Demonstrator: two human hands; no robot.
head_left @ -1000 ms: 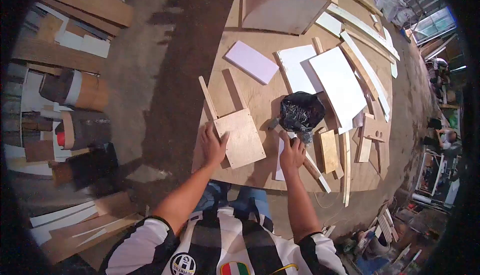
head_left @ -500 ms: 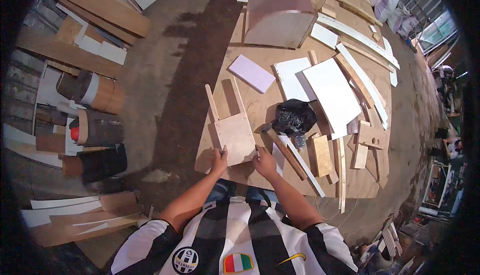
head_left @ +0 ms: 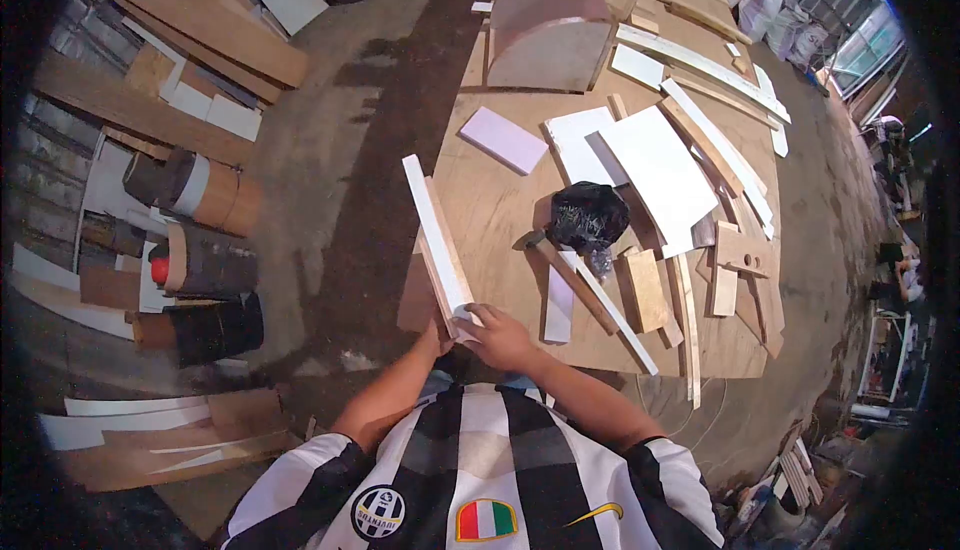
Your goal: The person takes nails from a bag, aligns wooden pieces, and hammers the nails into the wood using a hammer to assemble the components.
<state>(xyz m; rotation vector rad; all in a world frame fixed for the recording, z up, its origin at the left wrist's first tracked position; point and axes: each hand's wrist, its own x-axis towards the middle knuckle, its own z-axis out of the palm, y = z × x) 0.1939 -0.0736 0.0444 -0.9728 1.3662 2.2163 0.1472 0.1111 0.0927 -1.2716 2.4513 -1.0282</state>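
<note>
A small wooden frame, a panel with two protruding legs (head_left: 436, 230), stands tilted on its edge at the near left end of the table. Its long white side faces up, and the broad panel face is hidden from me. My left hand (head_left: 437, 336) grips its near end from the left, fingers partly hidden behind the wood. My right hand (head_left: 497, 337) is closed over the same end from the right, fingers lying across the white side. To the right lie a lilac strip (head_left: 558, 305) and a hammer-like tool with a wooden handle (head_left: 580, 288).
On the plywood table (head_left: 490, 200) are a black plastic bag (head_left: 590, 216), white boards (head_left: 660, 175), a lilac block (head_left: 503, 140) and several wood strips. A curved box (head_left: 550, 35) stands at the far end. Stacked boards and rolls (head_left: 215, 190) line the left side.
Both hands have turned the wooden frame from lying flat, panel face up, onto its edge, white side up. My right hand has moved left, closer to my left hand.
</note>
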